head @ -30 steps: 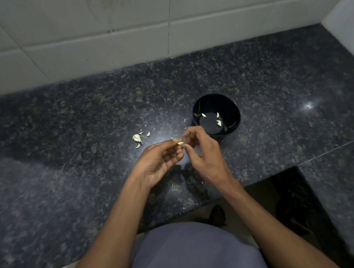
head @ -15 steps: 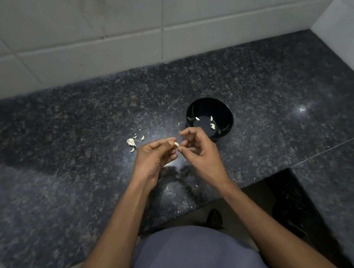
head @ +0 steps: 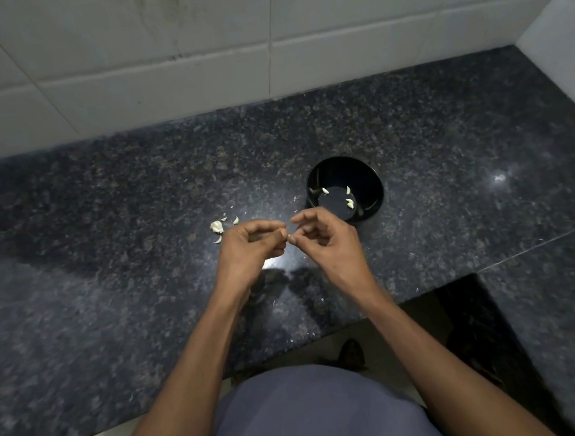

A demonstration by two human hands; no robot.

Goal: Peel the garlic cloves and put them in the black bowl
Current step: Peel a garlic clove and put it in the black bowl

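My left hand (head: 249, 244) and my right hand (head: 326, 240) meet fingertip to fingertip above the dark granite counter (head: 101, 283). Between them they pinch a small garlic clove (head: 287, 235), which is mostly hidden by the fingers. The black bowl (head: 370, 173) stands on the counter just beyond my right hand. It holds three peeled cloves (head: 350, 203) on its floor. A small heap of garlic pieces and skins (head: 217, 227) lies on the counter just past my left hand.
A white tiled wall (head: 181, 65) runs along the back, and another wall (head: 570, 45) closes the right side. The counter's front edge is near my body, with a dark recess (head: 459, 304) and a lower granite slab (head: 571, 306) at the right.
Both hands stay joined at the fingertips on the clove and have barely shifted. The clove shows less between the fingers than before. My head has tilted up a little.
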